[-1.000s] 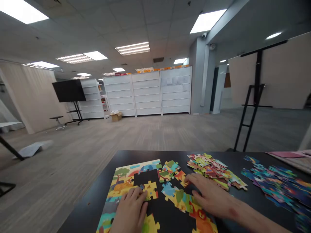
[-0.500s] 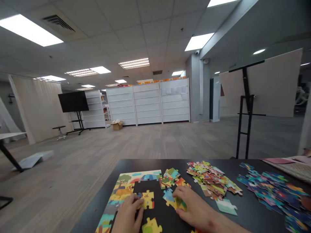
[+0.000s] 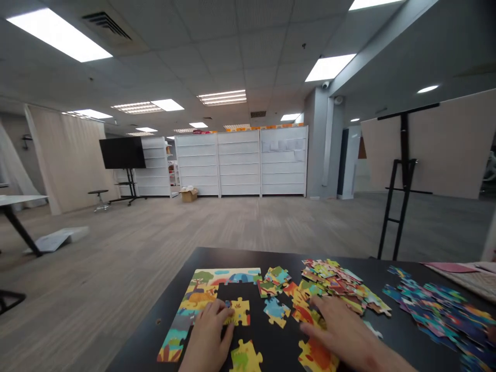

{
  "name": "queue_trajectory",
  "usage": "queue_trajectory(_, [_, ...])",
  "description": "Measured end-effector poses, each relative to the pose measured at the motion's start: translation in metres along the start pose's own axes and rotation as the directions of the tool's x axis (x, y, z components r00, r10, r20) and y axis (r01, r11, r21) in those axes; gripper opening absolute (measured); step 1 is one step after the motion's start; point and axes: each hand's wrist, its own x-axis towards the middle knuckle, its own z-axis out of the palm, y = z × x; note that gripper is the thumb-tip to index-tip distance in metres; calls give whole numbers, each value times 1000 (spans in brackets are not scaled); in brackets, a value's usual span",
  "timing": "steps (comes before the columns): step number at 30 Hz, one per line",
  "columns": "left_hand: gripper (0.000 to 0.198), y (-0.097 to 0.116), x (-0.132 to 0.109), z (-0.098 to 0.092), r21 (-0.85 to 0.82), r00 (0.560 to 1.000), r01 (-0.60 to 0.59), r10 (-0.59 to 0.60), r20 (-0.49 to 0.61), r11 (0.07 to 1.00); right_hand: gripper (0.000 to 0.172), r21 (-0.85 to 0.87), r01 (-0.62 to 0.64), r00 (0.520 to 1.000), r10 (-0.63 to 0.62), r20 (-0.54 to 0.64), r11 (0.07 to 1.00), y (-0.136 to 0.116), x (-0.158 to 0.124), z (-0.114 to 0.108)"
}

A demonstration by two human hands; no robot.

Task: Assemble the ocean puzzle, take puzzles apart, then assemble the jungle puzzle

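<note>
My left hand (image 3: 209, 333) rests low on the black table, its fingertips and thumb closed at the left edge of a yellow puzzle piece (image 3: 242, 311). Left of it runs a joined strip of jigsaw (image 3: 201, 287) with a tree, an umbrella and an orange animal. My right hand (image 3: 343, 330) is spread, thumb apart, over orange and yellow pieces (image 3: 302, 299); what lies beneath the palm is hidden. Between the hands sits a blue-and-yellow piece (image 3: 276, 311). Nearer me are a yellow-green piece (image 3: 246, 357) and an orange piece (image 3: 315, 355).
A mixed heap of pieces (image 3: 329, 274) lies behind my right hand, with a darker blue pile (image 3: 445, 310) farther right. Fabric with a pink item (image 3: 451, 267) covers the right table edge. Beyond stand white shelves (image 3: 238, 165), a screen (image 3: 122, 153) and a black easel (image 3: 401, 191).
My right hand has moved right, away from the blue-and-yellow piece, and its fingers have opened. More orange pieces now show beside it. The left hand stays at the yellow piece. The view has shifted slightly.
</note>
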Motion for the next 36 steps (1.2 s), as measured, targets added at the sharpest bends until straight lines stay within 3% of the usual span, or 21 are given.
queue_trajectory(2, [27,2,-1,-2,-2,1000,7,-7,-4,1000,59,-47,-13,1000,13,-4,999,-7,-12,13])
queue_trajectory(7, [30,2,-2,-1,-9,1000,13,-13,1,1000,40,-37,7,997,-10,-78,999,4,-9,35])
queue_trajectory(10, [32,0,-1,1,4,1000,14,-14,11,1000,32,32,76,991,-72,-111,997,13,-3,41])
queue_trajectory(13, [32,1,-1,1,5,1000,19,-19,13,1000,34,66,155,983,-147,-112,986,12,-4,42])
queue_trajectory(20, [29,5,-5,-4,-18,1000,24,-24,0,1000,25,248,270,962,-253,-100,930,-14,-4,37])
queue_trajectory(25, [30,2,-2,-1,2,1000,23,-23,12,1000,24,406,464,876,-477,-78,787,-48,10,35])
queue_trajectory(27, [30,1,1,2,11,1000,24,-25,15,1000,22,433,442,888,-452,-85,786,-62,21,39])
queue_trajectory(31, [30,-4,4,7,15,1000,22,-23,8,1000,21,442,262,961,-274,-37,858,-81,43,55])
queue_trajectory(33, [30,-6,5,8,15,999,30,-30,15,999,19,409,242,965,-260,-12,880,-82,50,61])
queue_trajectory(36, [29,-8,7,6,13,998,46,-47,50,999,23,342,309,947,-321,-21,887,-75,55,58])
